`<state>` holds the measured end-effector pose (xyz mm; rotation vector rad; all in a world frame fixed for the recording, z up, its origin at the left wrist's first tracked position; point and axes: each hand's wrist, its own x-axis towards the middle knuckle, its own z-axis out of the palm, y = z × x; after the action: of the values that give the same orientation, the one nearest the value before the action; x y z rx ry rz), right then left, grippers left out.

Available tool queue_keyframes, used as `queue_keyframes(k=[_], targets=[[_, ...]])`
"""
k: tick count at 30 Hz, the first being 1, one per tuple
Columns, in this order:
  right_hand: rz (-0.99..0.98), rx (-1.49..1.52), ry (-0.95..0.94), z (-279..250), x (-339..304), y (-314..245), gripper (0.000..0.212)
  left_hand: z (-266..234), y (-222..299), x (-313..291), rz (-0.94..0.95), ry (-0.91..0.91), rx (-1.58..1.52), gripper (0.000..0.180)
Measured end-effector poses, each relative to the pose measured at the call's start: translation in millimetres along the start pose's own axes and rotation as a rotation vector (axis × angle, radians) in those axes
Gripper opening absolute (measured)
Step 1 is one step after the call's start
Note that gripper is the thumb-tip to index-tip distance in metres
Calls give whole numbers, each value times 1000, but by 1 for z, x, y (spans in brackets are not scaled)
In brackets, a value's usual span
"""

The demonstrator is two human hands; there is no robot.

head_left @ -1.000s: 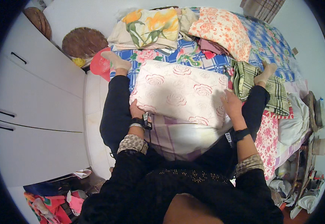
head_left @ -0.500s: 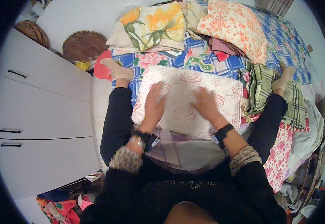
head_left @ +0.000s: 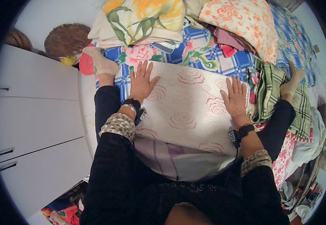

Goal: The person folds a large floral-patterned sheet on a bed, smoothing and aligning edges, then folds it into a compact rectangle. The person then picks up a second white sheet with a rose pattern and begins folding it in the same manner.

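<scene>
1. Since the earlier frames both hands slid outward: left hand point(head_left: 141, 83) now sits at the far-left corner of the cream rose-print cloth point(head_left: 187, 108), right hand point(head_left: 235, 98) near its right edge. Half a second ago they were close together mid-cloth.
2. Grip: none. Both palms flat, fingers spread wide, pressing the cloth; nothing held.
3. Cloth lies folded between the person's outstretched legs on the blue checked bedsheet point(head_left: 211, 62); its near edge overlaps a pale striped cloth point(head_left: 174, 161).
4. Doing the smoothing well, my judgement: keep pressure even, push wrinkles out past the edges, square the corners before any further fold.
5. Watch the right side: the green plaid cloth point(head_left: 269, 93) sits just beside the right hand and could snag.
6. Far side: stack of folded floral fabrics point(head_left: 144, 18), well apart.
</scene>
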<state>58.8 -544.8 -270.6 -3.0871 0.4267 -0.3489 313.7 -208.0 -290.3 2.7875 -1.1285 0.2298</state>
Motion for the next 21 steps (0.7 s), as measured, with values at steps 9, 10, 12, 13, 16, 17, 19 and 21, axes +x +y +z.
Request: queue_keyframes(k=[9,10,12,13,16,17,19,21], targets=[[88,-122,4,-5,-31,-3,62,-27,-20,-48,-277,-245,-16,64],[108,-129,-20,-12,-45,-4,62,-36,-21,-59,-263,-294,-13,64],[152,-143,-89,-27,-73,-6,63,-54,-19,-76,-254,-395,-32,63],[143,-163,-104,-36,-88,-11,64,-61,-13,-83,-225,-406,-10,62],[162,-294,-297,-61,-113,-33,67,-85,11,-97,-140,-487,78,63],[103,-228,-330,-70,-120,-42,68,-91,21,-102,-82,-525,68,64],[-2,-114,-433,-86,-133,-61,70,-99,39,-112,45,-590,63,67],[-109,-7,-364,-90,-155,-90,74,-102,51,-123,67,-676,-12,76]])
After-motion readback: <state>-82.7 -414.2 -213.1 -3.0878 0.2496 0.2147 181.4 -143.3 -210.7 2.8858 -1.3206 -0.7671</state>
